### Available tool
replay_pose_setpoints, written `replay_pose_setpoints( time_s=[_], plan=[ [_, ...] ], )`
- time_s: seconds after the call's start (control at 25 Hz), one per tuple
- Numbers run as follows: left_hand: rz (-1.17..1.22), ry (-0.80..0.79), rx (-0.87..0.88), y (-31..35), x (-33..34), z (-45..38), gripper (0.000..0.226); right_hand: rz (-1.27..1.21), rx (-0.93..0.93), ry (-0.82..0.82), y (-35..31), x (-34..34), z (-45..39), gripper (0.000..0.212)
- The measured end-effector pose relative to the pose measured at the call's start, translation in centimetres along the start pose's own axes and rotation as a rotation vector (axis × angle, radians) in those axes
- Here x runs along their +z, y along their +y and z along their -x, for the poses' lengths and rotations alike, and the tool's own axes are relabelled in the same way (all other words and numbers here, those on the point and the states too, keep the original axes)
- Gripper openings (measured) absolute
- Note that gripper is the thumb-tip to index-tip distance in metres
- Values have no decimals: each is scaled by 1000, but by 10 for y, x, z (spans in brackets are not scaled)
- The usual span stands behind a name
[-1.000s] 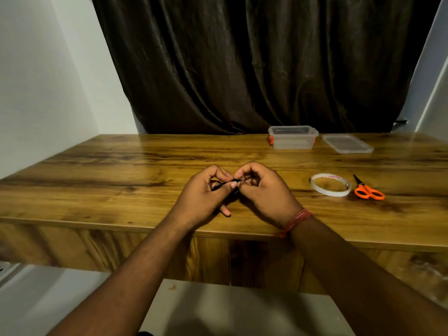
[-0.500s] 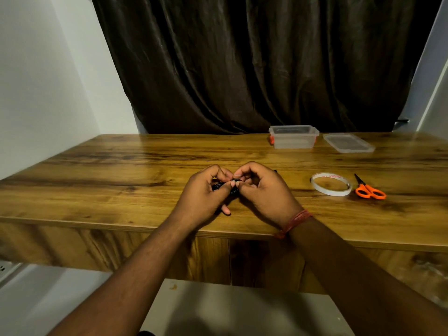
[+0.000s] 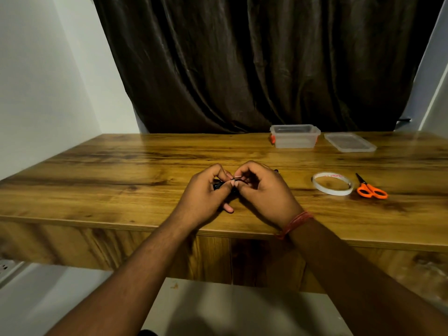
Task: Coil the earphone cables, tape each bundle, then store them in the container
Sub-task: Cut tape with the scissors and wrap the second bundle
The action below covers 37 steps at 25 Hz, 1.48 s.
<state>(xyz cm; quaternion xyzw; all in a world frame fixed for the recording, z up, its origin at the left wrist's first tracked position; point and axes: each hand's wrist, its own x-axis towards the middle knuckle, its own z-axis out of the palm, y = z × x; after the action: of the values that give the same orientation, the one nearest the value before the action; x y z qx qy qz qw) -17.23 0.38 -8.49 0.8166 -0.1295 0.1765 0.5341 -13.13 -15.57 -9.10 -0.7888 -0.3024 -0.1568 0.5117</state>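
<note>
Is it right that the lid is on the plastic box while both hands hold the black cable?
Not quite. In the head view the lid lies flat on the table beside the open plastic box, not on it. The rest holds: the left hand and right hand both hold the black cable.

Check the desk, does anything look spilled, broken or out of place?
Nothing stands out. The container sits upright with its lid flat beside it, tape roll and scissors lie neatly, and both hands hold the black cable bundle.
</note>
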Motion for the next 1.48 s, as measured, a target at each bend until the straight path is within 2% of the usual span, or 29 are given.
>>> replay_pose_setpoints(
  time_s=[0.16,0.32,0.48,0.72,0.88,1.0,1.2,1.36,1.48],
  plan=[
    [27,13,-40,-1,0,-1,7,109,-106,52,-1,-3,1,4],
    [240,4,-114,-11,-3,-8,12,153,-150,20,1,-1,2,4],
    [447,-3,-226,-6,-3,-10,14,132,-195,22,3,2,1,6],
    [569,21,-312,0,-6,-13,20,76,-176,-26,4,2,0,6],
    [610,17,-329,-3,-8,-14,21,50,-151,-63,2,1,0,6],
    [619,-3,-318,-3,-9,-14,22,37,-80,-48,0,1,0,17],
    [674,-54,-295,-2,-9,-14,22,-188,64,-64,1,2,-1,30],
    [701,-102,-284,-4,-9,-13,20,-308,135,-98,1,2,-3,21],
    [700,-111,-281,-5,-9,-13,21,-278,154,-67,2,3,-5,14]
  ],
)
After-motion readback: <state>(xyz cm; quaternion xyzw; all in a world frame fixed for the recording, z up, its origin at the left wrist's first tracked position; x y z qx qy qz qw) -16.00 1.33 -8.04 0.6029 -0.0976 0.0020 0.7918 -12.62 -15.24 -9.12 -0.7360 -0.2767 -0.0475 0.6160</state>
